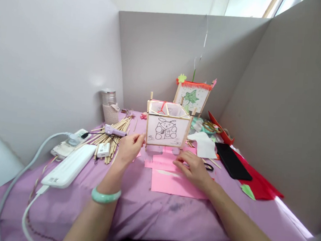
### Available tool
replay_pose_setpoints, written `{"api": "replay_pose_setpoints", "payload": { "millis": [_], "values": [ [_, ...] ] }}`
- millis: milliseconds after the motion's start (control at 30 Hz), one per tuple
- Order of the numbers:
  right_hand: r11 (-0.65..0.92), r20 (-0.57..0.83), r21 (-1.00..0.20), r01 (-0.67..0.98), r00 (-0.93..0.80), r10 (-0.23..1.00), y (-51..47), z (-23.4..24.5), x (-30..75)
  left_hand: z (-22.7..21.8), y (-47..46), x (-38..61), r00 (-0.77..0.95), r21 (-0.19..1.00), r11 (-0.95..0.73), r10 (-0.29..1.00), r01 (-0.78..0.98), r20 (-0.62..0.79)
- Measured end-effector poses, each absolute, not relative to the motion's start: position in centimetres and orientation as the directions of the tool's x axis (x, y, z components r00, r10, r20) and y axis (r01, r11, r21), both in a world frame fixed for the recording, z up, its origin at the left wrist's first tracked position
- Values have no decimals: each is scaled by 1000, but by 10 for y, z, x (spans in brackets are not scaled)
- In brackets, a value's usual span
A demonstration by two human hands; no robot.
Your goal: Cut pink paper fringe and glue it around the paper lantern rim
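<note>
Paper lantern [166,130] stands upright between left fingers [141,137] and right fingers [180,160].

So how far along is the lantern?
Done: the lantern has its stick frame and a rabbit drawing on the front. In hand: left hand at its left corner post, right hand flat on pink paper. Likely left: trim; the back lantern has a red fringe, this one none.
</note>
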State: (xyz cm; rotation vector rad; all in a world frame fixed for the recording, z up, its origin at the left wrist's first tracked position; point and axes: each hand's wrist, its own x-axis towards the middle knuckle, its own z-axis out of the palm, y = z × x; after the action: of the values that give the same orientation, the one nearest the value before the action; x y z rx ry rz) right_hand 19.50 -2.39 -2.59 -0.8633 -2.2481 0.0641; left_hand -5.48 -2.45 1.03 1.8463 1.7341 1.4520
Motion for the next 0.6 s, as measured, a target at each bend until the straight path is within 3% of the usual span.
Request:
{"api": "replay_pose_setpoints", "payload": {
  "millis": [67, 133, 200, 333, 467, 600],
  "values": [
    [814, 567, -246, 527, -602, 562, -31, -15, 172, 8, -35, -64, -235, 730, -241, 843, 640, 484],
    [851, 516, -202, 485, -686, 513, -35, -3, 139, 6, -44, -72, -373, 806, -245, 788, 539, 489],
    [865, 502, -171, 471, -714, 488, -30, 5, 98, 4, -51, -79, -563, 874, -350, 669, 337, 485],
    [835, 506, -118, 537, -691, 516, 6, 8, 14, 1, -59, -89, -732, 814, -577, 526, 68, 434],
    [753, 422, -206, 624, -638, 644, 46, 0, -47, -8, -63, -93, -755, 845, -528, 520, 84, 400],
    [723, 366, -244, 646, -629, 686, 65, -8, -75, -21, -65, -93, -723, 891, -432, 572, 137, 388]
  ]
}}
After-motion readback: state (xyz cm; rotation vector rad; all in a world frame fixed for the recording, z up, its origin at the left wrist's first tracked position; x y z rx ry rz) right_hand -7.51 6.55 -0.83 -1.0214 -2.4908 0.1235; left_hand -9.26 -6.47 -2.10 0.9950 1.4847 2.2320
